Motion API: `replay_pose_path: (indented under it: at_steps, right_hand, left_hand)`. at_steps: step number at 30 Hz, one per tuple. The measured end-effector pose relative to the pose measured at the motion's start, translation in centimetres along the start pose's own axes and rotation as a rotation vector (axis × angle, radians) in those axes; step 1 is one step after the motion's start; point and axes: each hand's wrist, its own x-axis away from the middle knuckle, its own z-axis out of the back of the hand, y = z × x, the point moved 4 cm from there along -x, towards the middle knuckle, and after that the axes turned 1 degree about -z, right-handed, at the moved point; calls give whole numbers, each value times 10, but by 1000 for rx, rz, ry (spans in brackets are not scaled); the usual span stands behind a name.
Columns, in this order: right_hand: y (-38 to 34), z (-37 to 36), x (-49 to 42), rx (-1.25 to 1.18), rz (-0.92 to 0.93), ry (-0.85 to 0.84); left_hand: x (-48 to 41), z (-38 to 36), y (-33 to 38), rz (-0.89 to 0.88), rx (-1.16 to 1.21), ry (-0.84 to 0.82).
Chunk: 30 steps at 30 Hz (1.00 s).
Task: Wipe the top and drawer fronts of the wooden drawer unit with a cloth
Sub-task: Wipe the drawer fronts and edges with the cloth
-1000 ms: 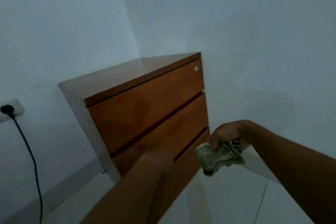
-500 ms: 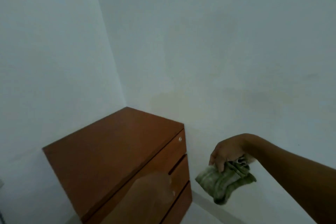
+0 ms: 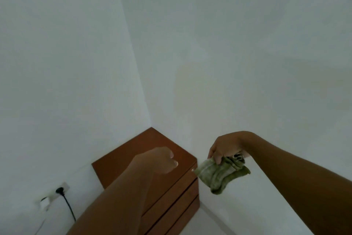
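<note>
The left hand (image 3: 159, 160) is clenched and empty over the front edge of the drawer unit (image 3: 131, 145). The right hand (image 3: 225, 147) pinches a crumpled green cloth (image 3: 221, 175), which hangs in the air just beside the top's front corner. The unit stands in the room's corner.

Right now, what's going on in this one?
A person stands over a wooden drawer unit set in a room corner. The right hand holds a bunched green cloth in the air off the unit's right side, clear of the wood. The left hand, fingers curled and holding nothing, is above the top. No wiping contact shows at this moment.
</note>
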Motion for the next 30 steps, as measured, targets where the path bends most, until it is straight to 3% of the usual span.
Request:
replay_pose_path:
  at_steps: [4,12,21,30]
  right_hand:
    - [-24,21,21,11,27,-6]
    - [-66,43,-7,103,88,-22]
    - [-108,49,-108,111,166,43]
    - [-81,30,-213,22,156,12]
  left_hand:
    - [22,40,23,3,43,105]
    - [14,59,-1,62,110,89]
    - [-65,69,-70,48,220,98]
    - [-150,20,-117,51,328,11]
